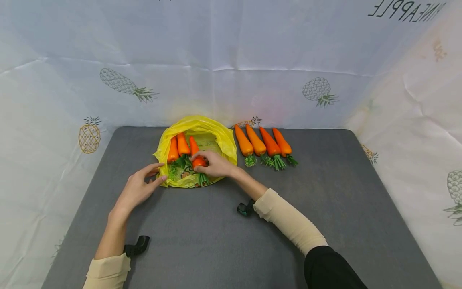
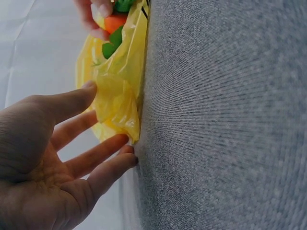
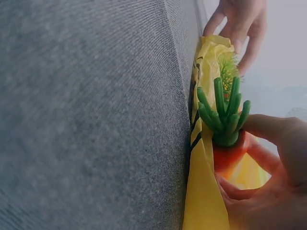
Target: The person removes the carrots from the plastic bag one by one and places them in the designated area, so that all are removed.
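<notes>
I have the right hand [image 1: 213, 164] pinching a red-orange, tapered carrot with thick green stalks [image 1: 199, 161] between thumb and fingers, in the mouth of a crinkled yellow plastic bag [image 1: 230, 145]. My left hand [image 1: 138, 185], fingers loosely spread and gripping nothing, touches the bag's left edge. Inside, I see two orange carrots [image 1: 183, 145]; four leafy-topped carrots [image 1: 256, 141] lie just right of the bag on the dark grey table [image 1: 325, 200].

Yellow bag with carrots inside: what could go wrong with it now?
The thin yellow bag might slip or fold, because the left hand has only loosely spread fingers at its edge. The carrot in the right hand could snag, since its green top is right by the bag's rim.
</notes>
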The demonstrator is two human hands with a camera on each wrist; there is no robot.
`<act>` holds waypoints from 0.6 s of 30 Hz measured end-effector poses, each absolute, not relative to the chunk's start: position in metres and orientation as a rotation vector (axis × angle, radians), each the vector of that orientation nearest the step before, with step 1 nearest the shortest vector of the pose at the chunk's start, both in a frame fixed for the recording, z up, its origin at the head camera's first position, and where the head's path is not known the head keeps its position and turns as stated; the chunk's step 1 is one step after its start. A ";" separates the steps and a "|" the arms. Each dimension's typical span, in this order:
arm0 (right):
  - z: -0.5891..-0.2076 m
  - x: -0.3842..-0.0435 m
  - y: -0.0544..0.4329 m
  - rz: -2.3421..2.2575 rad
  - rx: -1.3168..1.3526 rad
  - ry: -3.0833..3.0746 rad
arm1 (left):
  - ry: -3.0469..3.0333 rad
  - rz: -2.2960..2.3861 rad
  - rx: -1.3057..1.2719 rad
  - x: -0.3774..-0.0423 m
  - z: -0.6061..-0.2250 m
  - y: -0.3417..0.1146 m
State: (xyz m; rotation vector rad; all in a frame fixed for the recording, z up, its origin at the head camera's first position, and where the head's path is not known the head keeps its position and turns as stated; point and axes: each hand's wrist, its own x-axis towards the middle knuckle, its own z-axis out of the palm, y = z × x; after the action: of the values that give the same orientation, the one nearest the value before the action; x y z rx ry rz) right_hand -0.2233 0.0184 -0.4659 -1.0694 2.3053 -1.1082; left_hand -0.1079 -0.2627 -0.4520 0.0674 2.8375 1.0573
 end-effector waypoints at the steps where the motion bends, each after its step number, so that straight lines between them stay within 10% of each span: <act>1: -0.466 -0.223 0.019 -1.116 -1.058 2.303 | 2.838 1.056 0.067 -0.108 -0.452 -0.263; 18: -0.465 -0.223 0.025 -1.261 -0.988 2.256 | 2.844 1.040 0.061 -0.108 -0.452 -0.263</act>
State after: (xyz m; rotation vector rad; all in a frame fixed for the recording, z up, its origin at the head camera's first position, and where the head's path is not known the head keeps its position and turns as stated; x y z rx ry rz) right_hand -0.2228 0.0253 -0.4651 -0.9879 2.2556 -1.2609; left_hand -0.1083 -0.2628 -0.4517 0.0608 2.8444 1.0399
